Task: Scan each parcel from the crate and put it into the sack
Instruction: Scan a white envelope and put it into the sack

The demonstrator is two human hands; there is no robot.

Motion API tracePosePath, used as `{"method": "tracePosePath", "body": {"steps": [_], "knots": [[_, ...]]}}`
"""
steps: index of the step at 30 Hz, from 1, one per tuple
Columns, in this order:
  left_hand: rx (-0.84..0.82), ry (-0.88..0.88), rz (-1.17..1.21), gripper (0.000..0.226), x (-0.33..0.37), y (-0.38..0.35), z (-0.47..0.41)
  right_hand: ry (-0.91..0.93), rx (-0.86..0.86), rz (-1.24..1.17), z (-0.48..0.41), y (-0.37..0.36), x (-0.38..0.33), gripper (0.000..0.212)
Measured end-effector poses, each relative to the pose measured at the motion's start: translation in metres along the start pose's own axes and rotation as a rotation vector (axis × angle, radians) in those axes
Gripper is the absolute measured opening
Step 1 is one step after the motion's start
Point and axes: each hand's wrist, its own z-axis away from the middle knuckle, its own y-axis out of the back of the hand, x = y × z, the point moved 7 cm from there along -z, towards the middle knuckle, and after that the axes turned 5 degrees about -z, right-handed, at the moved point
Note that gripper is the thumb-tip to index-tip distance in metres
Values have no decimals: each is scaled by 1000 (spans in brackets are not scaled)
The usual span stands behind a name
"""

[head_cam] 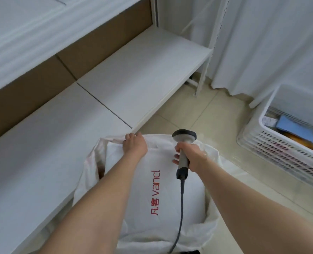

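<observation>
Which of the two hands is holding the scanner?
The right hand grips the scanner by its handle; the left hand carries no tool and sits at the white parcel's far edge.

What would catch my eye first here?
A white parcel with red lettering fills the middle, lying in the mouth of a white sack. The right hand grips a grey scanner above it; the left hand grips the sack's far rim. A white crate stands on the floor, right.
</observation>
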Motion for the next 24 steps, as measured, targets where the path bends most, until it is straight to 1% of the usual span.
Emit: {"method": "tracePosePath", "body": {"steps": [1,3,4,5,6,7,8,9,11,13,14,16,19,22,24], "knots": [[-18,24,-4,58,1,-6,-10,-32,-45,31,-6,-6,8,20],[-89,45,-10,80,2,-21,-29,-82,-119,93,-17,-21,24,21],[-138,43,-43,84,2,-31,-34,-96,-151,97,-20,-29,32,20],[-182,27,-93,77,3,-40,-37,-105,-178,83,-24,-37,38,18],[-208,20,-141,62,3,-49,-39,-113,-200,66,-26,-45,42,18],[-192,25,-149,46,2,-53,-40,-118,-213,58,-28,-51,46,19],[-131,44,-103,33,-1,-50,-39,-120,-224,55,-28,-58,51,22],[-37,70,-3,27,-4,-39,-38,-115,-239,49,-27,-64,54,25],[193,136,246,22,-16,-1,-37,-80,-258,36,-25,-73,59,28],[377,139,418,21,-31,41,-37,-37,-260,55,-22,-78,60,25],[423,107,440,22,-35,56,-35,-11,-251,71,-22,-79,58,24],[464,19,446,26,-32,72,-25,43,-214,97,-22,-77,54,23],[447,-40,540,25,-29,61,-15,64,-162,127,-19,-69,52,29],[280,-5,575,28,-35,41,-14,66,-151,146,-9,-64,48,30],[204,15,508,40,-39,33,-5,77,-153,159,1,-64,44,30]]}}
